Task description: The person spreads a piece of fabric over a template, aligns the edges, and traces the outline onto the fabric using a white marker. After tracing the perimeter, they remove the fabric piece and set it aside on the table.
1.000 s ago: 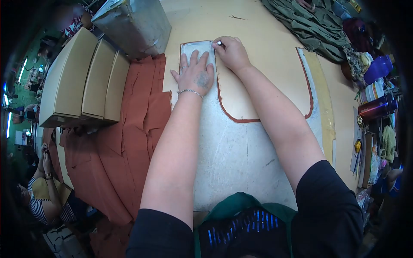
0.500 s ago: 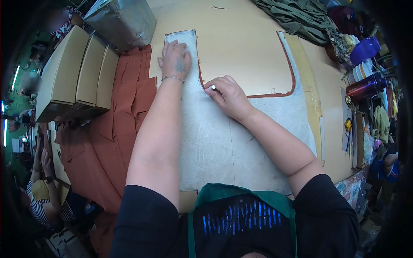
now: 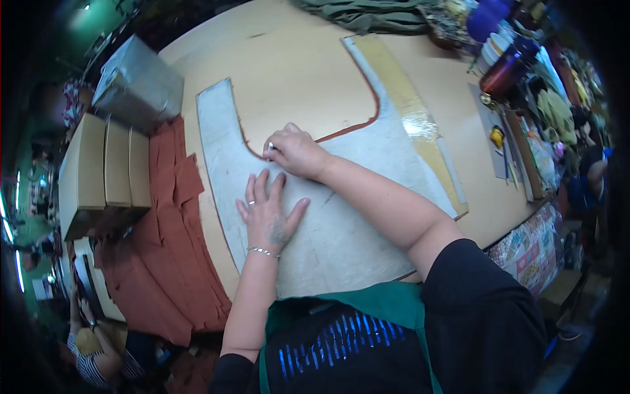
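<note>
A grey-white pattern sheet (image 3: 328,220) with a curved cut-out lies on rust-red fabric (image 3: 348,132), which shows as a narrow band along the cut-out edge. My left hand (image 3: 268,213) rests flat on the sheet with its fingers spread. Just beyond those fingertips, my right hand (image 3: 296,152) is closed in a pinch around a small white stick (image 3: 271,146), held at the lower left bend of the cut-out. Most of the stick is hidden by the fingers.
Loose rust-red fabric (image 3: 164,262) is piled at the left, beside cardboard boxes (image 3: 84,177) and a grey box (image 3: 139,75). Yellowish pattern card (image 3: 394,75) lies along the sheet's right side. Dark green cloth (image 3: 367,14) and a flask (image 3: 508,69) are at the back right. Another person (image 3: 98,351) sits lower left.
My left hand has come down from the sheet's upper left strip to below my right hand, fingers now spread. My right hand has shifted along the curve. The sheet appears turned as the view tilts.
</note>
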A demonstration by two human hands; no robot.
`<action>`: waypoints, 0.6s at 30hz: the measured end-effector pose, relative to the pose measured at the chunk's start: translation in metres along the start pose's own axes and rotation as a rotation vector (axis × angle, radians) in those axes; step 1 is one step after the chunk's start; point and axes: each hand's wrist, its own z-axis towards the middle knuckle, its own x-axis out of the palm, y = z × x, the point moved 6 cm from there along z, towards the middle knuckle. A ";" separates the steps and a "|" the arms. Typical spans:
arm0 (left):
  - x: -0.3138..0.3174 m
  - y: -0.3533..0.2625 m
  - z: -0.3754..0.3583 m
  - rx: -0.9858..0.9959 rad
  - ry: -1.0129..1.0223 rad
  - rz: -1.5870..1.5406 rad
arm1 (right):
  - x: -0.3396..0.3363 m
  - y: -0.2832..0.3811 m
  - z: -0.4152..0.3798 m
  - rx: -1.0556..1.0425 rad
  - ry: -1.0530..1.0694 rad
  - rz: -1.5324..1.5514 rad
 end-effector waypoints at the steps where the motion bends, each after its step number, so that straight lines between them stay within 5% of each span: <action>1: -0.002 0.000 0.000 -0.011 0.000 0.008 | -0.006 -0.001 -0.003 0.013 0.029 0.006; 9: -0.001 0.000 -0.002 -0.024 -0.009 0.026 | -0.095 -0.064 -0.034 0.081 0.087 -0.129; 12: 0.000 -0.001 -0.002 -0.017 -0.013 0.021 | -0.137 -0.089 -0.051 0.202 -0.031 -0.129; 15: 0.001 0.002 -0.003 0.001 -0.024 0.001 | -0.177 -0.114 -0.068 0.309 -0.342 0.290; 18: -0.003 0.002 0.010 0.002 -0.079 -0.077 | -0.211 -0.135 -0.090 0.416 -0.527 0.138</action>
